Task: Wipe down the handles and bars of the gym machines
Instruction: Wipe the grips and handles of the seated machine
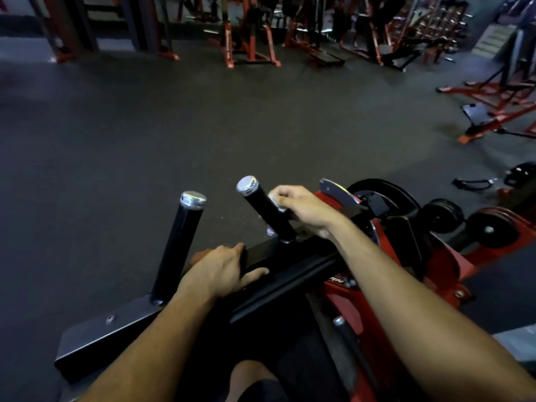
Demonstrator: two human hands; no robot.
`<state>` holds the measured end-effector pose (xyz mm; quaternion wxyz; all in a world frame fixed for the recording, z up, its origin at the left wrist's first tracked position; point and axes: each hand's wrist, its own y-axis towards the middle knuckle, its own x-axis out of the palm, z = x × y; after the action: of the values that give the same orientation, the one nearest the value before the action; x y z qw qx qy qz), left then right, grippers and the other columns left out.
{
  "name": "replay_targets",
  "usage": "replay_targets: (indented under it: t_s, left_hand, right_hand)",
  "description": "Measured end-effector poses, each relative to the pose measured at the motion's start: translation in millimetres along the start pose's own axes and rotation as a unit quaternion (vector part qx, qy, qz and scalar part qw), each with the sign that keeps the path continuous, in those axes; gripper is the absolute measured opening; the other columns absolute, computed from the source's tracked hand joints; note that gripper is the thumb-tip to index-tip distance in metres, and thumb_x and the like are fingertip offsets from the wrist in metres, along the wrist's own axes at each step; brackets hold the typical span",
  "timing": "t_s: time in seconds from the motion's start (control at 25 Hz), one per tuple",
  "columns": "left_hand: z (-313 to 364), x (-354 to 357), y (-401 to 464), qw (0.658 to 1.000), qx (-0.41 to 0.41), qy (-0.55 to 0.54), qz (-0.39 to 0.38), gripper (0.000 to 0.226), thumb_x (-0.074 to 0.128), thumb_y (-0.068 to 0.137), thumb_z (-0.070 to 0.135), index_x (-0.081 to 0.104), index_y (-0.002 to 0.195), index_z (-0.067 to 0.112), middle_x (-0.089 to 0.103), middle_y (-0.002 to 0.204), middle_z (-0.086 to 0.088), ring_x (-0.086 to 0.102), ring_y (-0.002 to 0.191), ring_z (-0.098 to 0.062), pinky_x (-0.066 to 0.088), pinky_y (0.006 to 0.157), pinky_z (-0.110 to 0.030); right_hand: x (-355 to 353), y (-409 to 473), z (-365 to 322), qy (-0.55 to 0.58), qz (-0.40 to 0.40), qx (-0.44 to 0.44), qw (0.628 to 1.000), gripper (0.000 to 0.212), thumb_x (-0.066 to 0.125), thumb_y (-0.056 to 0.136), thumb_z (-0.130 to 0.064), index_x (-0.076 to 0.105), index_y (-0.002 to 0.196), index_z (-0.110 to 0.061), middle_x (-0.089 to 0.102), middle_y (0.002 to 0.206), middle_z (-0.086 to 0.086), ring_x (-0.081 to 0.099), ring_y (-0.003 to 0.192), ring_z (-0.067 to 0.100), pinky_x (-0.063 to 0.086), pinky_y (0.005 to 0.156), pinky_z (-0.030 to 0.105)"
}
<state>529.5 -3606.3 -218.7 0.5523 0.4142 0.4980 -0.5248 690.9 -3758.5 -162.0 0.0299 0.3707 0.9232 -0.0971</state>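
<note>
Far left: left upright handle (177,250), black grip with chrome cap, bolted to a black crossbar (116,329); nothing touching it

Left hand (216,271) rests on the crossbar between the two handles, fingers laid over the top edge, thumb out along the near face; not curled tight, bracing rather than gripping

Right upright handle (265,211), same black grip and chrome cap, tilted away. Right hand (301,207) is closed on a small white cloth (275,200) and presses it against the upper right side of this grip. Cloth mostly hidden by the fingers

Step in hand, as judged: wiping the right handle. To do it well, wrap the cloth round the full circumference, run cap to base, include the chrome cap, keep the left hand steadying the bar

Right: red machine frame (435,265) with black weight plates (490,230)

Room: dark speckled rubber floor (145,140); red-framed machines (249,39) along the far wall, dim and blurred
</note>
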Motion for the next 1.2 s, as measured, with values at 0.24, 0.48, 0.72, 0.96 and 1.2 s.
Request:
replay_targets:
  t_s: [0.24,0.48,0.72,0.96,1.2]
  left_hand:
    - [-4,4,1,1.0,0.007,-0.002,0.0,0.067,0.033,0.082,0.092,0.041,0.093,0.026,0.072,0.103,-0.005,0.068,0.105,-0.029,0.051,0.079,-0.038]
    - [2,-5,0,1.0,0.005,-0.002,-0.02,0.066,0.035,0.083,0.091,0.044,0.095,0.027,0.073,0.105,-0.005,0.068,0.106,-0.03,0.049,0.076,-0.038]
    - [2,-8,-3,1.0,0.003,-0.011,-0.025,0.066,0.039,0.085,0.088,0.05,0.105,0.027,0.073,0.108,-0.007,0.068,0.105,-0.033,0.052,0.079,-0.039]
    - [2,-7,-3,0.999,-0.001,-0.015,-0.037,0.063,0.039,0.086,0.087,0.049,0.103,0.027,0.072,0.109,-0.005,0.068,0.106,-0.031,0.052,0.081,-0.039]
    - [1,-7,-1,0.999,-0.004,-0.016,-0.036,0.063,0.038,0.086,0.087,0.051,0.105,0.028,0.071,0.107,-0.002,0.068,0.104,-0.027,0.051,0.08,-0.037]
  right_hand:
    - [27,32,-47,0.108,-0.115,-0.004,0.988,0.017,0.046,0.106,-0.011,0.056,0.092,-0.007,0.071,0.093,0.028,0.07,0.074,0.033,0.059,0.071,0.038]
    - [19,34,-32,0.126,-0.172,0.024,0.977,0.025,0.042,0.103,-0.014,0.062,0.093,-0.003,0.067,0.079,0.024,0.061,0.071,0.033,0.052,0.072,0.039]
    - [28,28,-17,0.098,-0.09,0.067,0.989,0.032,0.036,0.103,-0.025,0.054,0.092,-0.001,0.057,0.065,0.017,0.048,0.055,0.024,0.04,0.046,0.027]
    - [14,-2,16,-0.154,0.054,-0.004,0.987,0.024,0.049,0.097,-0.021,0.049,0.074,-0.015,0.062,0.063,-0.001,0.058,0.06,0.013,0.044,0.056,0.028]
    - [6,-38,54,-0.312,0.202,-0.077,0.925,0.023,0.039,0.108,-0.027,0.051,0.089,-0.021,0.063,0.077,-0.008,0.062,0.082,0.017,0.046,0.077,0.042]
